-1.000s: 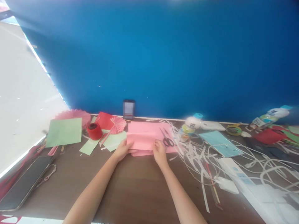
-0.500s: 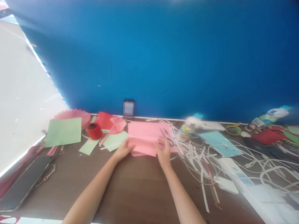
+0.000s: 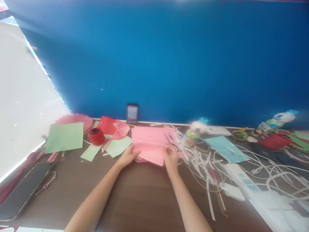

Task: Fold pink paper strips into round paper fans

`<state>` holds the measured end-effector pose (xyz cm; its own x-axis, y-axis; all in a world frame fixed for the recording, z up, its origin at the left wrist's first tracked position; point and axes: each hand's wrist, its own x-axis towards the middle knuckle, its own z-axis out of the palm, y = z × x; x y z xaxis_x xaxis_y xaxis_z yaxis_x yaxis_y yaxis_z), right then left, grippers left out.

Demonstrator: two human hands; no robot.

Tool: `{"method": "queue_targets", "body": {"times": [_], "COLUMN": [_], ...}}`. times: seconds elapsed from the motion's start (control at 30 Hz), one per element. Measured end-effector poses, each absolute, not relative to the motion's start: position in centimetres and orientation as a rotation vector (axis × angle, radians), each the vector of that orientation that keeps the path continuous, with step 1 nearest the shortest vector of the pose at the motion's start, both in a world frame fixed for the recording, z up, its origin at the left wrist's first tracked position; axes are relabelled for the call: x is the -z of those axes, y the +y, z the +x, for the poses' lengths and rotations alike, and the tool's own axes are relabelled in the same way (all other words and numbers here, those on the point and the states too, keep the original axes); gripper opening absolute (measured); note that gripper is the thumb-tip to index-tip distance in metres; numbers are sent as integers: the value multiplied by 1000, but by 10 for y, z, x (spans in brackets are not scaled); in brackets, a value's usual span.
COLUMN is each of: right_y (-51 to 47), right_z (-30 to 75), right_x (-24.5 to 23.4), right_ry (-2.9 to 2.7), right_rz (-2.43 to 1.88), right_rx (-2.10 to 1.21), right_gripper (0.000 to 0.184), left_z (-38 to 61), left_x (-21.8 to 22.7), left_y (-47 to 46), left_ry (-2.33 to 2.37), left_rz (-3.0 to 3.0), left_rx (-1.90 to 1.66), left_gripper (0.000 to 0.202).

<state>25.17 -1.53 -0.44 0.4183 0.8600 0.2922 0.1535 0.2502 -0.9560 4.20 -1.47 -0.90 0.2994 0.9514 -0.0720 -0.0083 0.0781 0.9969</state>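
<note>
Now left hand [image 3: 128, 156] and right hand [image 3: 171, 158] are holding pink paper [image 3: 149, 153], its right end dipping lower than before; bottle label [image 3: 194, 129] is blurring.

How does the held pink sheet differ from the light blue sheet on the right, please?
The pink sheet is held by the left hand and right hand, while the light blue sheet lies on the table. The pink sheet overlaps more pink paper; the light blue sheet lies by white cables. Both look thin and roughly four-sided.
</note>
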Motion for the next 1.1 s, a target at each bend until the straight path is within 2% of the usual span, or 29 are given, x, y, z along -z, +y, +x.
{"method": "queue_targets", "body": {"times": [0.1, 0.17, 0.2, 0.27, 0.33, 0.37, 0.43, 0.53, 0.67, 1.1], "right_y": [-20, -23, -23, -24, -23, -22, -20, -21, -25, -22], "right_z": [253, 256, 258, 260, 260, 260, 257, 250, 239, 241], "right_x": [-2, -6, -7, -7, -6, -5, -4, -6, -8, -3], "right_ry": [-1219, -1483, -1612, -1778, -1795, -1761, -1669, -1574, -1472, -1387], "right_rz": [-1198, -1201, -1219, -1270, -1307, -1306, -1287, -1253, -1190, -1189], "right_rx": [-514, -564, -620, -746, -844, -882, -955, -1077, -1161, -977], "right_gripper": [52, 61, 60, 44, 27, 25, 28, 30, 31, 27], "left_z": [42, 42, 42, 41, 40, 40, 39, 39, 40, 39], "left_x": [9, 8, 8, 7, 7, 7, 10, 15, 18, 12], "left_y": [-17, -20, -21, -21, -20, -18, -14, -8, -8, -9], "left_ry": [1013, 1002, 984, 961, 974, 998, 1059, 1131, 1098, 1149], "left_rz": [1336, 1400, 1434, 1476, 1449, 1408, 1302, 1159, 1152, 1065], "left_rx": [-912, -883, -865, -854, -890, -937, -1076, -1263, -1211, -1240], "left_gripper": [37, 33, 31, 31, 41, 47, 51, 39, 34, 35]}}
